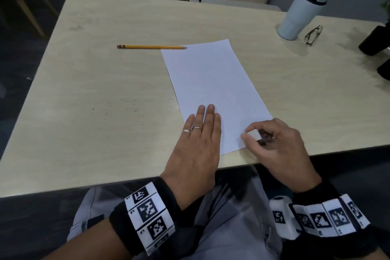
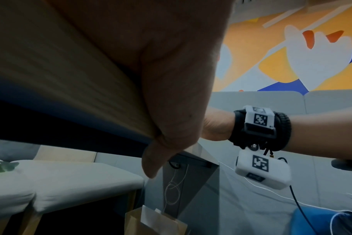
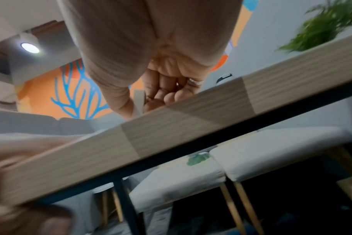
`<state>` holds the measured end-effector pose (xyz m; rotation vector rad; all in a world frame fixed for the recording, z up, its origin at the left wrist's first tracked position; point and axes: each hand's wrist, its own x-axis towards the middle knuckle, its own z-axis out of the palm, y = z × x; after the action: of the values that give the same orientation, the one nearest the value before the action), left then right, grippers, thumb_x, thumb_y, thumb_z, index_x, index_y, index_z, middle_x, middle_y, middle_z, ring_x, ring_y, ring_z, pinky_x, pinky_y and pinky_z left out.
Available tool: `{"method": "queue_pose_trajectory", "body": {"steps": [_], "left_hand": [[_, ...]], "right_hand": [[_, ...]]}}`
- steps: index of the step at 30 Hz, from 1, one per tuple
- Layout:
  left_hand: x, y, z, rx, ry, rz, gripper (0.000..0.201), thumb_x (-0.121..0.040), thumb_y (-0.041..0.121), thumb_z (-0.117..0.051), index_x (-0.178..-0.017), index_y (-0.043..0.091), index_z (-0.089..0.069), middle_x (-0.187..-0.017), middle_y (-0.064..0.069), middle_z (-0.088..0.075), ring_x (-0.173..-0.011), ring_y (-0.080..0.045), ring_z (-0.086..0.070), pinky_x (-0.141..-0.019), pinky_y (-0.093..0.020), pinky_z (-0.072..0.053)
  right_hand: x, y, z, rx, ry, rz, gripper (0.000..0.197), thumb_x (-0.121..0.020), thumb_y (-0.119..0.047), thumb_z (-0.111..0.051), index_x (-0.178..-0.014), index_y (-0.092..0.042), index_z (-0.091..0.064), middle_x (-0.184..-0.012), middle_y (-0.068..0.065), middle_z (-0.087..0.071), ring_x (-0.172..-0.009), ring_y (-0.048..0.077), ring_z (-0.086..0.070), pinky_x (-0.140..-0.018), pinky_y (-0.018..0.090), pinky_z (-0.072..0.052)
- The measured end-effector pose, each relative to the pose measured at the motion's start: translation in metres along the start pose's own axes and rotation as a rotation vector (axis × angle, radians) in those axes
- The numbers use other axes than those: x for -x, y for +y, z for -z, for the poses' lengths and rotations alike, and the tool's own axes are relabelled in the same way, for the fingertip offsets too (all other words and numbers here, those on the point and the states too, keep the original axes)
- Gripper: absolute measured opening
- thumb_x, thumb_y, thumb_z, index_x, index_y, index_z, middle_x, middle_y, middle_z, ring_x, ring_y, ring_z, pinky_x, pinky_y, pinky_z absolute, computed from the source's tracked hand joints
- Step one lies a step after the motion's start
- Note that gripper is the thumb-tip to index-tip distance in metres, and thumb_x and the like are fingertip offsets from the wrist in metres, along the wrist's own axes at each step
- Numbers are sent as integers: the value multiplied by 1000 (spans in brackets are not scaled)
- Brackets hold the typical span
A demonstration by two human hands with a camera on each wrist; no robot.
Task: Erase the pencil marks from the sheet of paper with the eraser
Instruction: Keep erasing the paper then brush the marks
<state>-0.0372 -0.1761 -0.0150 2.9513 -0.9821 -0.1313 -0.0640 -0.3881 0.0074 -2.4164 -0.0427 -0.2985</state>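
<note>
A white sheet of paper [image 1: 213,82] lies on the light wooden table [image 1: 95,91], tilted a little; I make out no pencil marks on it. My left hand [image 1: 198,133] lies flat on the sheet's near left part, fingers straight. My right hand [image 1: 272,139] pinches a small white eraser [image 1: 253,134] between thumb and fingers at the sheet's near right corner. In the right wrist view the eraser [image 3: 138,101] shows as a pale block in the curled fingers above the table edge. The left wrist view shows only my left hand [image 2: 167,79] against the table edge.
A yellow pencil [image 1: 152,47] lies left of the sheet's far corner. A white tumbler [image 1: 299,15] and folded glasses [image 1: 313,35] stand at the far right, with dark objects [image 1: 375,40] at the right edge. Dark eraser crumbs [image 1: 135,112] are scattered left of the sheet.
</note>
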Motion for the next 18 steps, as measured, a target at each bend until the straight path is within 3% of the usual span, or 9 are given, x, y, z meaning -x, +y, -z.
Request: {"method": "queue_pose_trajectory", "body": {"steps": [3,7,10,12,15,18], "left_hand": [[1,0,0,-18,14,1,97,-98,35,-39,-156,-10,24,-162,-34,32,-155,-49,25,-129,-57,5],[1,2,0,4,13,15,98,-97,30,-43,-155,-10,25,-162,-34,33,-154,-49,27,-129,-57,6],[0,2,-1,-1,17,15,101,-99,35,-45,-155,-11,26,-162,-34,34,-154,-49,27,-128,-58,8],[0,2,-1,-6,20,14,101,-101,38,-44,-154,-11,26,-161,-35,33,-154,-50,25,-128,-57,9],[-1,2,-1,-10,19,10,100,-101,37,-43,-154,-12,26,-161,-36,33,-154,-51,24,-128,-58,8],[-1,3,0,-8,16,11,102,-101,38,-44,-153,-12,27,-161,-36,34,-154,-51,25,-128,-58,8]], "right_hand": [[0,-5,-13,2,-88,104,10,-88,-19,-86,-92,-24,-78,-75,-21,-60,-81,12,-57,-74,14,-42],[-11,20,10,34,7,-40,19,-85,-16,-87,-87,-32,-78,-79,-24,-61,-76,14,-58,-72,25,-48],[-11,4,7,19,-4,23,10,-88,-22,-86,-94,-28,-80,-76,-22,-62,-80,14,-59,-75,17,-45],[-4,-8,-10,18,-74,108,10,-90,-27,-84,-99,-26,-80,-74,-19,-60,-83,14,-58,-78,21,-45],[-5,1,-12,-11,-83,56,11,-91,-36,-81,-100,-30,-79,-75,-14,-59,-84,15,-56,-78,29,-45],[-3,1,-11,-5,-57,44,19,-91,-44,-78,-104,-30,-80,-78,-16,-61,-83,15,-57,-77,23,-45]]}}
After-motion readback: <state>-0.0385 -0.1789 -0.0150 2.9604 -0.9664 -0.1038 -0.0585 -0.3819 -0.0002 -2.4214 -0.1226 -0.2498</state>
